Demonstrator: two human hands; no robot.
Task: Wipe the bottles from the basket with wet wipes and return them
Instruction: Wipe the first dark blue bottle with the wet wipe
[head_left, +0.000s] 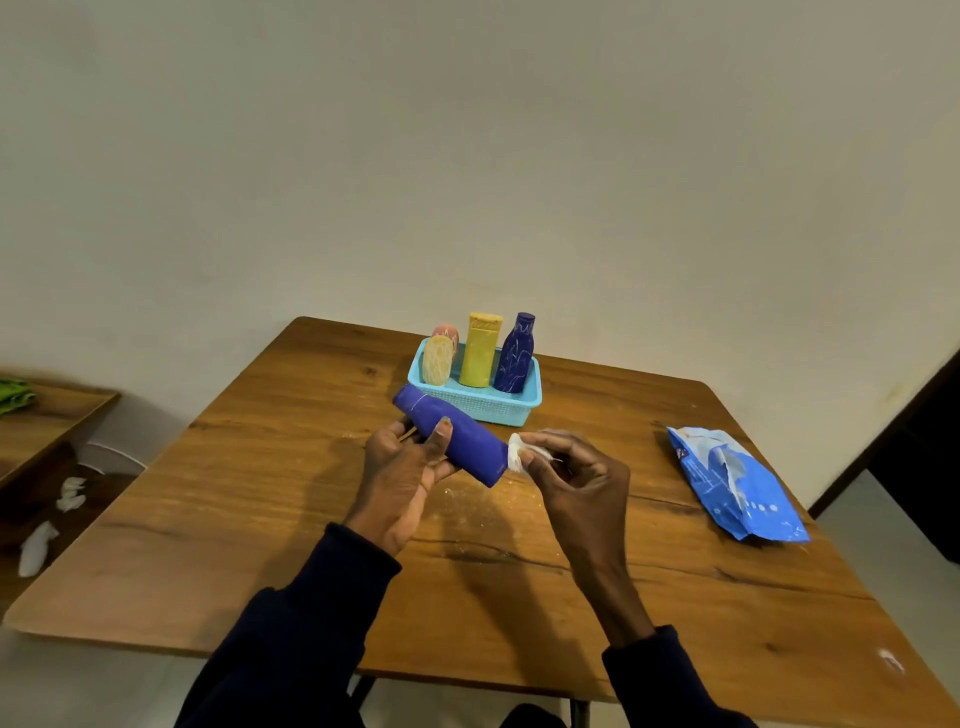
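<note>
Left hand (402, 467) grips the bottle (454, 435); right hand (571, 467) pinches the wipe (519, 453) at its end. Best turn the bottle slowly, rubbing all round.

left hand (402, 478) gripping blue bottle (457, 439), right hand (574, 480) pinching wipe (519, 453)

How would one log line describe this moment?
left hand holds purple bottle | right hand pinches wet wipe at its end | yellow bottle in basket

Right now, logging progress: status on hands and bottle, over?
Left hand grips blue bottle over table. Right hand pinches wet wipe at its end. Nothing blocking.
</note>
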